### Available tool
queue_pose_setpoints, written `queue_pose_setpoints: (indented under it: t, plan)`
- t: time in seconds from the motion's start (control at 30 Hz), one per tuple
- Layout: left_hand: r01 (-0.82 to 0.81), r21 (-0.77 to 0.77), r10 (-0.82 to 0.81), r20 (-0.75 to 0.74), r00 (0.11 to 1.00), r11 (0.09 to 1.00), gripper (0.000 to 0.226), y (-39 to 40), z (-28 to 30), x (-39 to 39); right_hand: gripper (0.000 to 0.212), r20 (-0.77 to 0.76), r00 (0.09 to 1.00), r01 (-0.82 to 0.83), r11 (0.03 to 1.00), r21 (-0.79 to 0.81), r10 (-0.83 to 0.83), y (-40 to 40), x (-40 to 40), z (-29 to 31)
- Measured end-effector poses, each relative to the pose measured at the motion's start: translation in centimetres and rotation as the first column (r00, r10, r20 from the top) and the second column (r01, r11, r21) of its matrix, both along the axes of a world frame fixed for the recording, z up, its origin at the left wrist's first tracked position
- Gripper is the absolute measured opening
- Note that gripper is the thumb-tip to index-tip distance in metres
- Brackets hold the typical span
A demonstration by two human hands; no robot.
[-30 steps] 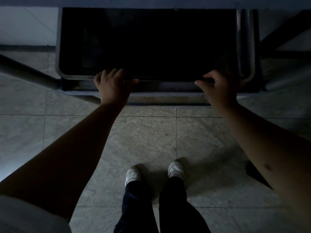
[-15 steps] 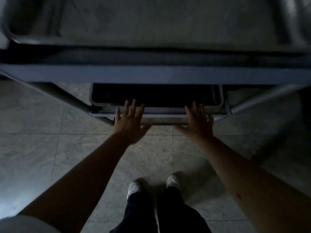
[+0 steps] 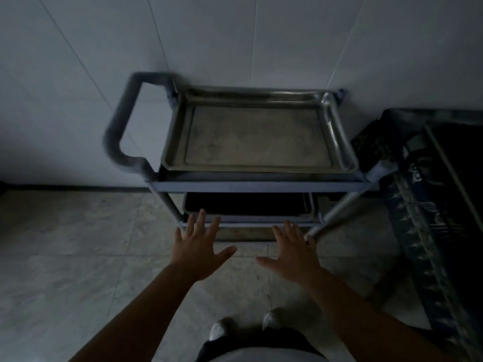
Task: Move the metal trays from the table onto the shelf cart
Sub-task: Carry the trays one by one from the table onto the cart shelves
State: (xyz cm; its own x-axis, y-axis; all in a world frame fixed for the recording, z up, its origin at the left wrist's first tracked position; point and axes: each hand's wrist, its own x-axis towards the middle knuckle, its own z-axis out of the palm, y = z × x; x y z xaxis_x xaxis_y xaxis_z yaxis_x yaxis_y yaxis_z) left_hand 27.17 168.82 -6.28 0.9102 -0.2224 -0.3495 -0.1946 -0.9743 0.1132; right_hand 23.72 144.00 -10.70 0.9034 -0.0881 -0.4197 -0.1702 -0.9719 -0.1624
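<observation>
Head view, from my seat: wall [image 3: 235, 43] fills twelve o'clock, pale floor [image 3: 65, 270] spreads from nine round to six. I see the cart [image 3: 264, 186] at centre, standing against the wall, its looped handle [image 3: 119, 126] out at ten o'clock. At three o'clock sits a table [image 3: 423, 194] under a dark patterned cloth, just beside the cart's right post. On the cart's top shelf lies a tray [image 3: 257, 134] — flat, rim shining along its right edge. A second tray [image 3: 248, 203] lies on the lower shelf in deep shadow, so I can't make out more than its near rim. Below centre, my left hand [image 3: 200, 250] hovers palm down in front of that lower shelf, fingers spread wide, gripping nothing. My right hand [image 3: 294, 253] matches it toward five o'clock — fingers apart, empty, thumb pointing inward. At six o'clock, two white shoes [image 3: 219, 331] peek out, blurred.
</observation>
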Motion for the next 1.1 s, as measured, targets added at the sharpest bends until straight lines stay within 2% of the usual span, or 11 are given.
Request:
queue_pose_setpoints:
  t: [0.17,0.23,0.37,0.53,0.67,0.8,0.87,0.97,1.1]
  plan:
    - [0.071,-0.012,-0.069,0.1,0.993,0.997,0.101,1.0,3.4,-0.4,0.119,0.017,0.997,-0.075,0.997,0.011,0.075,0.5,-1.3,4.8]
    - [0.083,-0.018,-0.079,0.161,0.984,0.996,0.103,1.5,4.0,-0.3,0.118,0.018,0.997,-0.074,0.997,0.009,0.073,0.6,-1.7,5.9]
    - [0.12,-0.028,-0.112,0.19,0.975,0.992,0.107,2.1,4.8,-0.4,0.117,0.043,0.998,-0.047,0.999,-0.023,0.048,1.3,-2.6,7.3]
    - [0.224,-0.023,-0.216,0.19,0.958,0.974,0.108,1.0,5.6,-0.2,0.121,0.088,0.995,0.048,0.999,-0.008,-0.047,1.4,-5.1,8.2]
    - [0.374,-0.044,-0.365,0.14,0.92,0.926,0.106,-3.3,5.6,-0.5,0.118,0.128,0.968,0.217,0.976,0.011,-0.216,-0.2,-8.7,8.2]
    - [0.558,-0.111,-0.551,0.09,0.83,0.822,0.116,-11.4,6.2,-2.7,0.122,0.119,0.893,0.433,0.901,0.037,-0.434,-3.8,-14.6,8.7]
    - [0.66,-0.131,-0.654,0.095,0.751,0.739,0.11,-15.9,6.7,-4.9,0.121,0.131,0.834,0.542,0.84,-0.004,-0.537,-5.8,-18.5,9.2]
    - [0.799,-0.134,-0.785,0.149,0.601,0.586,0.106,-22.0,7.3,-9.6,0.123,0.129,0.708,0.703,0.71,-0.03,-0.695,-8.6,-25.4,9.9]
    - [0.902,-0.166,-0.886,0.183,0.425,0.399,0.108,-29.4,8.3,-17.7,0.115,0.17,0.491,0.868,0.496,-0.01,-0.855,-10.7,-36.7,10.5]
